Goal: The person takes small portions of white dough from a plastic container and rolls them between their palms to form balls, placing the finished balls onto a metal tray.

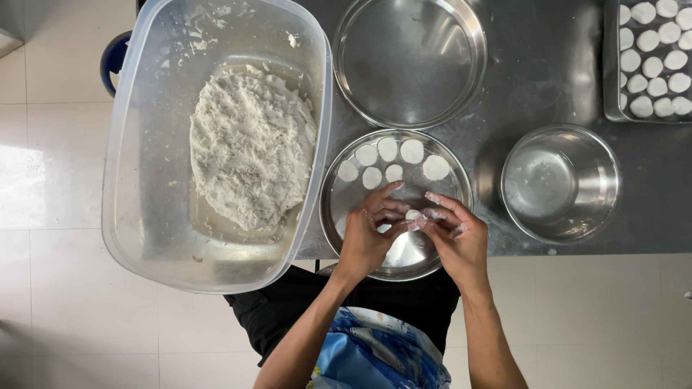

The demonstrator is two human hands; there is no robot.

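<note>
My left hand (pixel 369 234) and my right hand (pixel 455 234) meet over a round steel plate (pixel 335 209), fingertips pinching one small white dough piece (pixel 413 215) between them. Both hands carry flour on the fingers. Several flattened white dough discs (pixel 393 160) lie along the far side of the plate. To the left stands a large clear plastic tub (pixel 137 180) holding a mound of white crumbly dough (pixel 249 148).
An empty round steel pan (pixel 411 61) sits behind the plate. A steel bowl (pixel 561 181) stands to the right. A tray (pixel 613 65) with several dough discs is at the top right corner. The steel table (pixel 548 43) ends near my body; tiled floor lies below.
</note>
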